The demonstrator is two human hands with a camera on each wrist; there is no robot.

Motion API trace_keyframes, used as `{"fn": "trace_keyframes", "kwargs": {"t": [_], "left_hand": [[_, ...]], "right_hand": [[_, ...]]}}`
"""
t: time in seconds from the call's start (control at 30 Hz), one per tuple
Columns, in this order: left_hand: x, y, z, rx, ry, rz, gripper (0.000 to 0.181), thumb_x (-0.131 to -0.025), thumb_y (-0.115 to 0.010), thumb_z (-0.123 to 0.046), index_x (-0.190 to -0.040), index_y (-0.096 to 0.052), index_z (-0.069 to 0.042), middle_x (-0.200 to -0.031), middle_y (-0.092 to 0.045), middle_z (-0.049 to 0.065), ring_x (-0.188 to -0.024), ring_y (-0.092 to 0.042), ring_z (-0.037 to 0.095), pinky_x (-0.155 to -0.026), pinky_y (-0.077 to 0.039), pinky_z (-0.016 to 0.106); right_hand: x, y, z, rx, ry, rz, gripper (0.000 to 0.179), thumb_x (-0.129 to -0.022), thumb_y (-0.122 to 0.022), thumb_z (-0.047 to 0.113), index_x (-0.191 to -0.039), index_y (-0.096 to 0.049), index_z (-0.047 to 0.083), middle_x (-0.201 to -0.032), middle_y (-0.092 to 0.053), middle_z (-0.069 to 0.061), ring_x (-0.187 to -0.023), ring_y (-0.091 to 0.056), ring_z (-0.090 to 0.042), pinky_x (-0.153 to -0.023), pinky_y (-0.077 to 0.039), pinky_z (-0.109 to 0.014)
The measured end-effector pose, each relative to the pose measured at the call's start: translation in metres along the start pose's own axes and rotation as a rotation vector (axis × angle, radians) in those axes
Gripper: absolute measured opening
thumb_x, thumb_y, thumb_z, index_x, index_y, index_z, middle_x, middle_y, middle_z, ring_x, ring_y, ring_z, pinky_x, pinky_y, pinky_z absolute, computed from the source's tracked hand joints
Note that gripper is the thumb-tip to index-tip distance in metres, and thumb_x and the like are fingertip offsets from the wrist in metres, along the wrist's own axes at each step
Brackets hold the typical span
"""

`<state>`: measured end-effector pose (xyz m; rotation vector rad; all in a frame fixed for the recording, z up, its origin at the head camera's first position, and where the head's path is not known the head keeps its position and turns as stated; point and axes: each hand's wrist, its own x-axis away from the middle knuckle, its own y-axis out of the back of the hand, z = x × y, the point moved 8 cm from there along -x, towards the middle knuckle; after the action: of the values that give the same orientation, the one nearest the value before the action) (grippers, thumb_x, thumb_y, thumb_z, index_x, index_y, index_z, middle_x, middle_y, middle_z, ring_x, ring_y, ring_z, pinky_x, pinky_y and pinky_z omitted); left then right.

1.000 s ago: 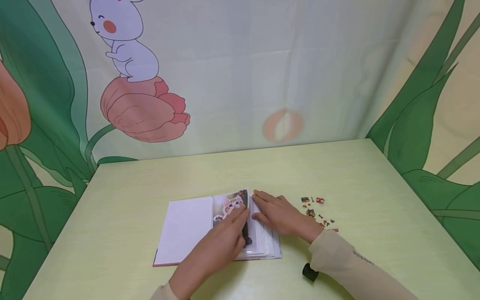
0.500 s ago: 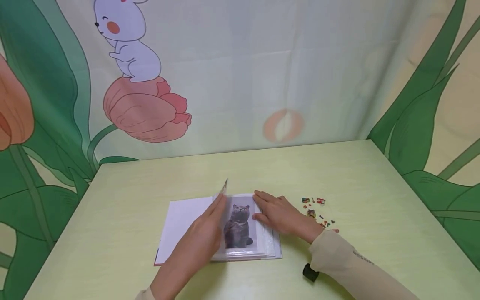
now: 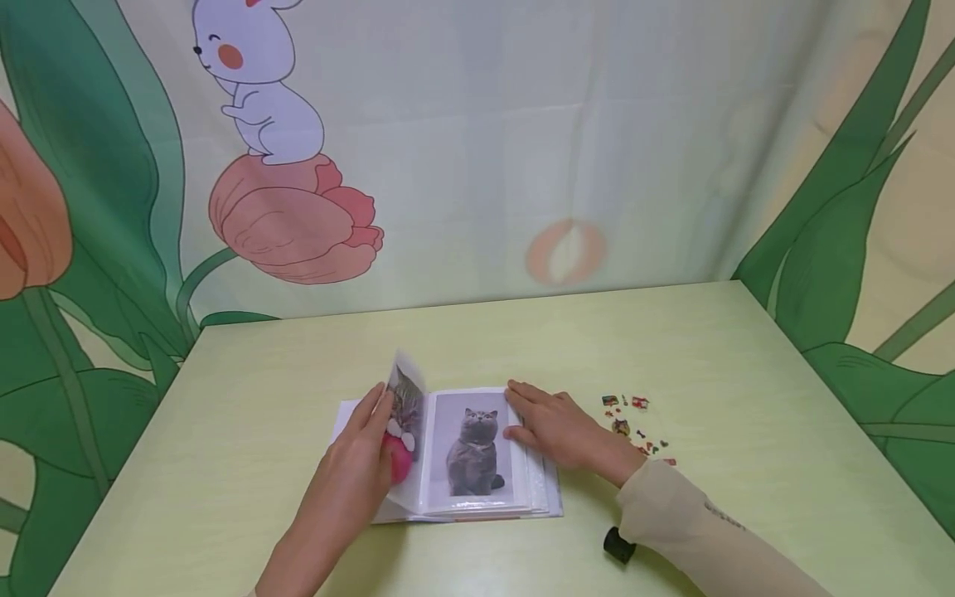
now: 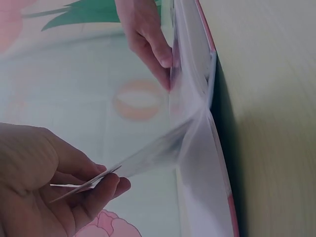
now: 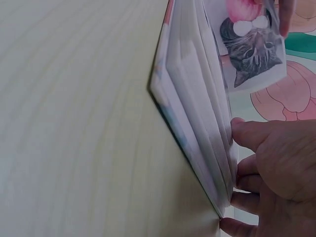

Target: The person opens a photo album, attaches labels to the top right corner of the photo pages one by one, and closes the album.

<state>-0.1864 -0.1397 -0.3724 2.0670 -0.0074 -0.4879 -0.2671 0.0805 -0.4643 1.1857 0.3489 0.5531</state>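
Note:
A photo album [image 3: 440, 498] lies opened on the table. My left hand [image 3: 339, 468] pinches a raised page [image 4: 153, 148] between thumb and fingers, as the left wrist view shows. That page bears a photo of a tabby cat [image 5: 251, 52] with a pink shape by it, and it stands tilted over the album's left side. On the right page is a photo of a grey cat [image 3: 476, 456], seated and looking up. The fingertips of my right hand [image 3: 559, 431] rest on that page's right edge, the fingers spread in the right wrist view.
A scatter of small colourful stickers [image 3: 621, 427] lies to the right of the album, partly behind my right wrist. A small black cylinder [image 3: 618, 546] sits by the right sleeve [image 3: 671, 506]. Behind the table [image 3: 261, 365] hangs a printed curtain [image 3: 462, 166].
My left hand has turned the page leftward, swinging it from the right side past upright. The grey cat photo beneath has come into sight. The right hand has stayed in place.

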Motion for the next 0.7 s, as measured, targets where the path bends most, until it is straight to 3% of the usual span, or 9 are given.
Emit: {"fn": "trace_keyframes", "kwargs": {"t": [0.37,0.7], "left_hand": [[0.007,0.004,0.043,0.008,0.204,0.06,0.055,-0.091,-0.07,0.005,-0.142,-0.051,0.016,-0.152,-0.044,0.032,-0.132,-0.051,0.054,-0.108,-0.042,0.061],[0.015,-0.019,0.073,-0.085,0.291,0.209,0.048,-0.089,-0.07,0.0,-0.131,-0.057,0.019,-0.145,-0.045,0.041,-0.13,-0.049,0.058,-0.108,-0.04,0.065]], "right_hand": [[0.0,-0.001,0.0,0.002,0.009,0.004,0.068,-0.107,-0.055,0.04,-0.158,-0.037,-0.002,-0.166,-0.031,-0.017,-0.152,-0.031,-0.032,-0.112,-0.039,-0.057],[0.0,-0.002,-0.002,0.007,0.006,0.003,0.067,-0.108,-0.054,0.039,-0.157,-0.037,-0.002,-0.166,-0.031,-0.017,-0.153,-0.03,-0.032,-0.112,-0.038,-0.056]]}}
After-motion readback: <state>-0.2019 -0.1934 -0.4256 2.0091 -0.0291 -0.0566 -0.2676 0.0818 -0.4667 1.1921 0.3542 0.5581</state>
